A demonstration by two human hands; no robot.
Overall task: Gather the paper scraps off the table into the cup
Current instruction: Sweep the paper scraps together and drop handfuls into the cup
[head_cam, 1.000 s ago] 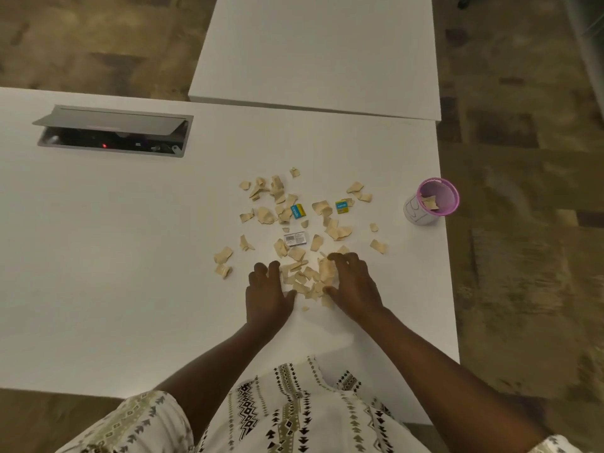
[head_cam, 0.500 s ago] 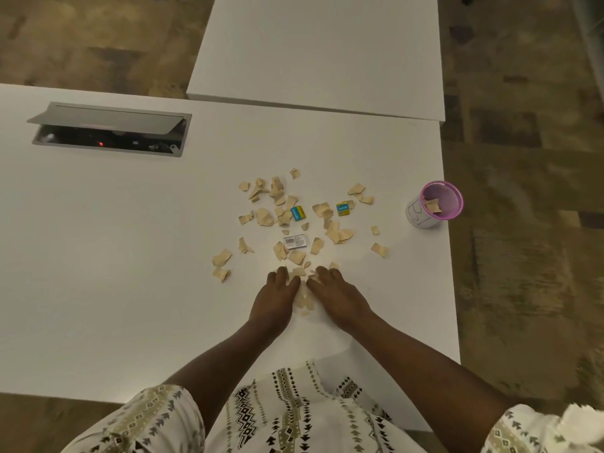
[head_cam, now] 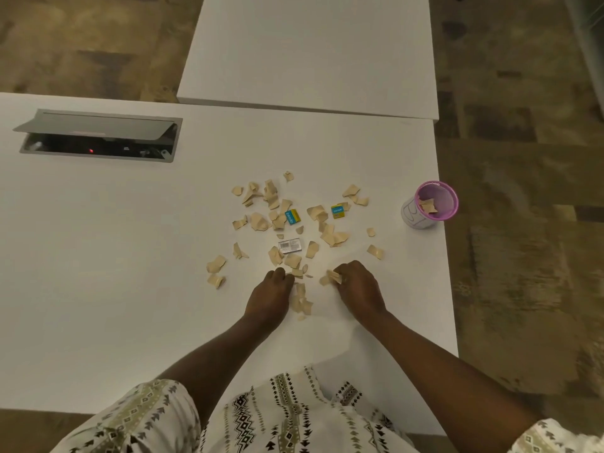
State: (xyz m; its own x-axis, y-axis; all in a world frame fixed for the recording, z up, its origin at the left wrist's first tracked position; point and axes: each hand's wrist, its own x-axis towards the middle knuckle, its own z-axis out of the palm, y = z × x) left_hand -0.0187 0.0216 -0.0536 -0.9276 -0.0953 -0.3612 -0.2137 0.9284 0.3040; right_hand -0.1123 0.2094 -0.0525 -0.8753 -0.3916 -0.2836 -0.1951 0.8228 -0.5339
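Several tan paper scraps (head_cam: 287,220) lie scattered on the white table (head_cam: 98,289), with two blue-and-yellow pieces and a grey barcode piece (head_cam: 290,246) among them. A small pile of scraps (head_cam: 302,300) sits between my hands. My right hand (head_cam: 358,287) has its fingers curled round a few scraps at its tips. My left hand (head_cam: 271,294) rests knuckles-up on the table beside the pile, fingers curled; what it holds is hidden. A cup with a pink rim (head_cam: 428,204) stands at the table's right edge, with a few scraps inside.
An open grey cable box (head_cam: 98,135) is set into the table at the far left. A second white table (head_cam: 310,50) adjoins at the back. The right table edge runs just beyond the cup, with patterned floor below.
My hands swept inward and pushed scraps together into a pile. Now they have parted a little, and my right hand has lifted slightly with scraps in its fingers.
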